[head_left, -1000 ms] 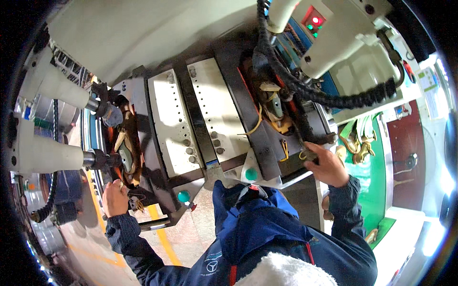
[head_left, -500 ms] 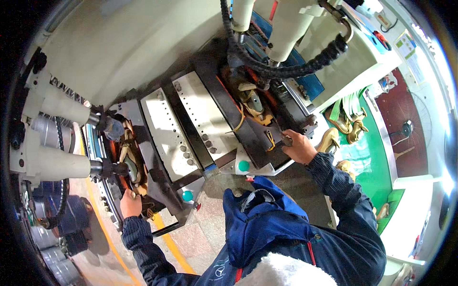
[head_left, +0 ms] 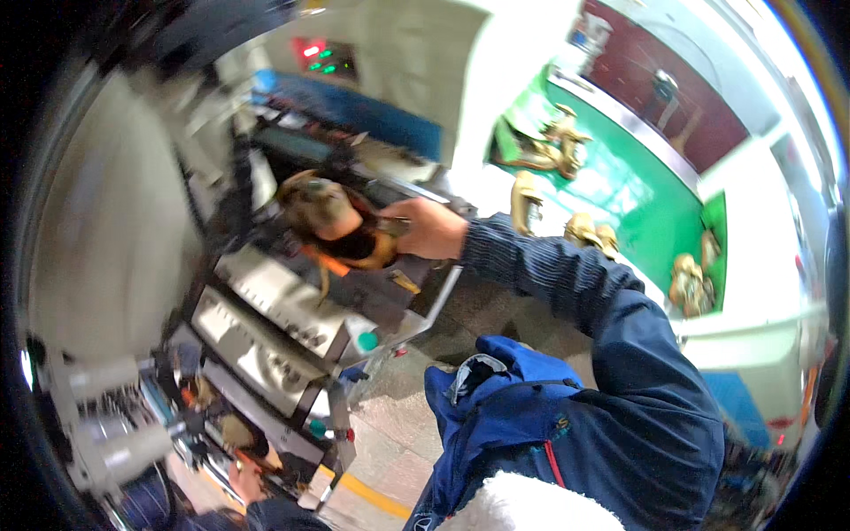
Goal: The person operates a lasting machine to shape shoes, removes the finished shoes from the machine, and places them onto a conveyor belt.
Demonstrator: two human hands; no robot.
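Observation:
A tan and dark shoe (head_left: pixel 341 221) shows at the upper press station, blurred by motion. My right hand (head_left: pixel 431 228) is closed on its near end, with the thumb over the edge. At the lower left, a second tan and dark shoe (head_left: pixel 241 435) sits at the other press station. My left hand (head_left: pixel 245 480) is at that shoe's near end, its fingers too smeared to show whether they grip. Two pale plates with holes (head_left: pixel 257 341) lie between the stations.
A green-topped conveyor (head_left: pixel 620 203) with several tan shoes (head_left: pixel 567 146) runs along the right. Green buttons (head_left: pixel 367 341) sit on the machine's front edge. Pale press cylinders (head_left: pixel 124 451) stand at the lower left. Indicator lights (head_left: pixel 323 57) glow on the machine above.
The view has swung to the right, so the machine appears farther left. The right-hand shoe looks raised and tilted out of its station, with my right hand on it. My left hand stays at its station.

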